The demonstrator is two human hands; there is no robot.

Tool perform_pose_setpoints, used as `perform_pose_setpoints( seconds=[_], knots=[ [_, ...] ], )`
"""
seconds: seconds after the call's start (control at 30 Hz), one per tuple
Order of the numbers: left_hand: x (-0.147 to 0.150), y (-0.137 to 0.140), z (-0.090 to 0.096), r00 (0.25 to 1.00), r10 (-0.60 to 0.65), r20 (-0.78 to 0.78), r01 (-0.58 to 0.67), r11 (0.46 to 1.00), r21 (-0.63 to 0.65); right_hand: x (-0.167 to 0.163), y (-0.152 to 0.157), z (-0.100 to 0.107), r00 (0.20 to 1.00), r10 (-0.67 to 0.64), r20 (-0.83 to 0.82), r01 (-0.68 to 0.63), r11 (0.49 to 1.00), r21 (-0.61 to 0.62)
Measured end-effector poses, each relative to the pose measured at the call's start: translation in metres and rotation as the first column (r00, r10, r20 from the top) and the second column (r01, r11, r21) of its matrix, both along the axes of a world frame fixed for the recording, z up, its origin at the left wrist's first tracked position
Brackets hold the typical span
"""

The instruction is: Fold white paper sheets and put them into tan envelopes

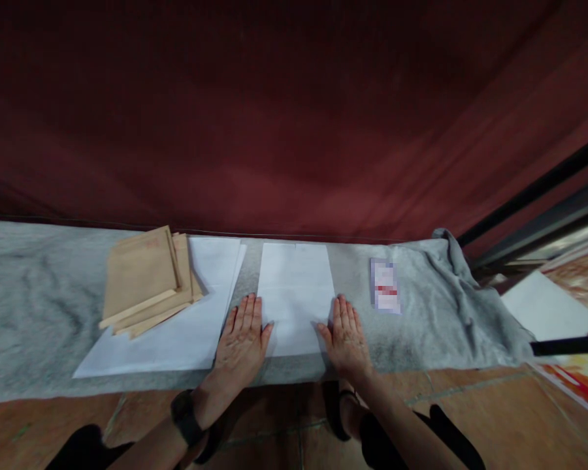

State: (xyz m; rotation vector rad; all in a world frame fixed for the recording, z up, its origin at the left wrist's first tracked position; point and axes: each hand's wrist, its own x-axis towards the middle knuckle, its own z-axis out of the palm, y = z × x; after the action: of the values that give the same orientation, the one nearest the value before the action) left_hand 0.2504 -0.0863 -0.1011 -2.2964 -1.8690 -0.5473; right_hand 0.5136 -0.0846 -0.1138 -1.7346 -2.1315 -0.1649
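A white sheet of paper (296,287) lies flat in front of me, its long side pointing away. My left hand (242,336) rests on its left edge, palm down, fingers stretched out and the thumb on the paper. At the right edge my right hand (347,339) lies the same way, flat with its thumb over the sheet. Neither hand grips anything. Left of the sheet are larger white papers (171,349), and a stack of brown paper envelopes (142,274) sits on top of them.
Grey cloth (441,320) covers the work surface. A small printed packet (385,287), blurred, lies on the right. Behind rises a dark red fabric wall (294,130). Dark bars (539,186) and a white panel (551,313) stand at far right. Tiled floor (274,424) shows below.
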Motion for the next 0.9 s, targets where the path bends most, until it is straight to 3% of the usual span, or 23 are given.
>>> perform_pose_setpoints(
  seconds=[0.2,0.33,0.5,0.7,0.9],
  knots=[
    [0.004,0.005,0.007,0.999,0.004,0.033,-0.005,0.999,0.044,0.000,0.002,0.007,0.999,-0.024,-0.042,0.025,0.999,0.027],
    [0.029,0.006,0.015,0.991,-0.123,0.057,0.124,0.992,-0.003,-0.023,0.008,0.025,0.984,0.147,-0.100,-0.151,0.988,-0.036],
    [0.053,0.008,0.005,0.973,-0.230,0.016,0.231,0.972,-0.037,-0.054,0.015,0.032,0.940,0.296,-0.171,-0.318,0.941,-0.119],
    [0.043,0.017,-0.004,0.979,-0.199,-0.040,0.198,0.980,-0.026,-0.056,0.019,0.022,0.964,0.247,-0.093,-0.257,0.960,-0.110],
    [0.031,0.024,0.001,0.998,-0.065,-0.014,0.065,0.998,-0.015,-0.041,0.023,0.015,0.990,0.137,-0.010,-0.138,0.990,-0.043]
  ],
)
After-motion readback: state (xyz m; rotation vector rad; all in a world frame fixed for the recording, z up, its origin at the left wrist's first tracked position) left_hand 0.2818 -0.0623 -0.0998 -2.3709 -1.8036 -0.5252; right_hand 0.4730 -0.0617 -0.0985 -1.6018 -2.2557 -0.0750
